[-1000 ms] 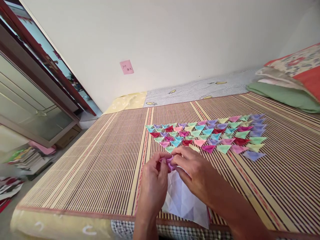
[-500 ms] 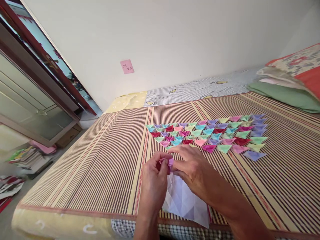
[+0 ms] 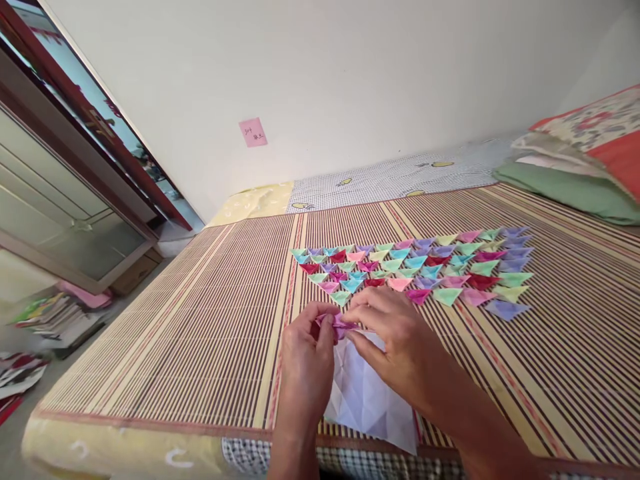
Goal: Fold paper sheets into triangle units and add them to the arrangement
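Between my two hands is a small pink-purple folded paper (image 3: 338, 325), held above the mat. My left hand (image 3: 309, 353) pinches its left side between thumb and fingers. At its right end, the thumb and fingertips of my right hand (image 3: 393, 333) close around the edge. Under my hands lies a creased white paper sheet (image 3: 373, 393), partly covered by my right hand. Just beyond them, several rows of small folded paper pieces (image 3: 400, 265) in green, pink, red, blue and purple spread across the striped mat (image 3: 215, 333).
A folded green cloth (image 3: 560, 190) and a red floral pillow (image 3: 605, 127) sit at the back right. The bed's front edge (image 3: 150, 453) runs close to me. A pink note (image 3: 253, 132) is on the wall. Stacked books (image 3: 55, 317) stand on the left.
My right hand's fingers have shifted and spread a little, showing more of the pink-purple paper. My left hand keeps its pinch in nearly the same place.
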The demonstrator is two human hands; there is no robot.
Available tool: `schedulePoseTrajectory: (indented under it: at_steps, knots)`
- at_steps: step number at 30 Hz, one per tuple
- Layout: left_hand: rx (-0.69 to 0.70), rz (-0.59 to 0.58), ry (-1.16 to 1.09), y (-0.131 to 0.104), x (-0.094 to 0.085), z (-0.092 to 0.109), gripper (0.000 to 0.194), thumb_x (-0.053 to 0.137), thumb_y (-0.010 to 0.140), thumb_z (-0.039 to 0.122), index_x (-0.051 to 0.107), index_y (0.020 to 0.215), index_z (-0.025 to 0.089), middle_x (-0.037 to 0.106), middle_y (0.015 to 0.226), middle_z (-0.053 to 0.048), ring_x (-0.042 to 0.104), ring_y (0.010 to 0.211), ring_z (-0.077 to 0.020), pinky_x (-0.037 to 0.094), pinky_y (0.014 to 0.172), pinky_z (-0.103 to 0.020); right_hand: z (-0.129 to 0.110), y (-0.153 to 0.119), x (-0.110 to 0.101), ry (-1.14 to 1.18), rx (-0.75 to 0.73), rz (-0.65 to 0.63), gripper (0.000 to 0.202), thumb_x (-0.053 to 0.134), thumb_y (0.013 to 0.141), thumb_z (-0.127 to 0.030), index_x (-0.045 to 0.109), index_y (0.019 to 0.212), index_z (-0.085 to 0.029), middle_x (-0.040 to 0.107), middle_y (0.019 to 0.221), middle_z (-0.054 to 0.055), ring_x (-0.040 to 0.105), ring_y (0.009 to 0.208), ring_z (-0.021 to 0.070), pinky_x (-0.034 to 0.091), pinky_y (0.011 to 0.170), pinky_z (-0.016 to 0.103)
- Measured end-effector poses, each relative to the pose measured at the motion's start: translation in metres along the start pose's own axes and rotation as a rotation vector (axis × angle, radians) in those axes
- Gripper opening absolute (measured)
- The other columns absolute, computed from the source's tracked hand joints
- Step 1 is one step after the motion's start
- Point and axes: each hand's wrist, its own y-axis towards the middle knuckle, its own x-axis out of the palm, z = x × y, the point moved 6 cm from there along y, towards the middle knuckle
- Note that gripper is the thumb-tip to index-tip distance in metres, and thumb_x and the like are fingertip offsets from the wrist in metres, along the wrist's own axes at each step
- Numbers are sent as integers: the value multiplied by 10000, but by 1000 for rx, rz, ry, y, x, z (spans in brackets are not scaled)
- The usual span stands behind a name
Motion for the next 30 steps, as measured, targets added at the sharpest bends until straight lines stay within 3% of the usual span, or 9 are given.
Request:
schedulePoseTrajectory:
  at_steps: [6,10,14,19,23,26,28,30]
  knots:
    - [66,-11,96,-5,11,9,252,521,997,161,768,965,199,728,849,-23,668,775,-182,493,693,-312,-2,-3,14,-184,-12,41,178,694,916,-76,662,768,-170,649,784,22,605,824,235,419,847,412]
    - [88,-28,105,-5,13,10,279,494,1027,209,771,986,212,738,848,-26,671,746,-179,504,682,-316,-2,-4,14,-244,-4,93,197,659,923,-55,666,757,-161,656,790,35,596,807,238,404,832,412]
    - [-11,-42,-72,3,-4,-5,259,537,1026,356,752,1065,216,780,953,-67,728,798,-209,561,670,-318,2,-3,8,-263,-4,145,168,691,887,-39,692,769,-158,699,972,90,603,931,285,396,831,418]
    - [71,-28,-143,6,-25,-9,163,686,955,319,767,1086,265,785,1051,-52,726,850,-185,542,719,-285,7,-3,5,-209,-11,133,212,688,888,-16,668,732,-158,701,1031,102,606,1003,297,405,873,439]
    - [90,-123,-152,3,-14,-7,195,714,951,334,786,1121,269,784,1084,-74,711,929,-212,544,809,-318,9,-4,5,-148,-18,87,207,672,921,-48,668,752,-168,700,1060,98,608,1022,297,423,879,449]
    - [38,-146,-242,5,-4,-13,245,751,924,375,798,1124,241,783,1099,-102,705,933,-227,556,789,-323,14,-4,0,-88,-9,74,210,640,940,-41,673,782,-176,692,1064,93,606,1031,286,442,884,446]
    - [-48,-144,-410,8,4,-19,321,766,902,447,800,1118,211,780,1077,-119,706,913,-232,568,730,-309,17,-4,-3,-44,-3,68,213,623,956,-51,667,792,-180,689,1049,90,605,1015,274,455,870,434]
    - [-198,-145,-722,9,16,-26,450,717,907,567,791,1133,185,779,1022,-123,716,881,-228,586,721,-312,18,-3,-5,-33,-16,90,209,613,964,-60,668,803,-182,691,1041,91,605,999,268,461,860,431]
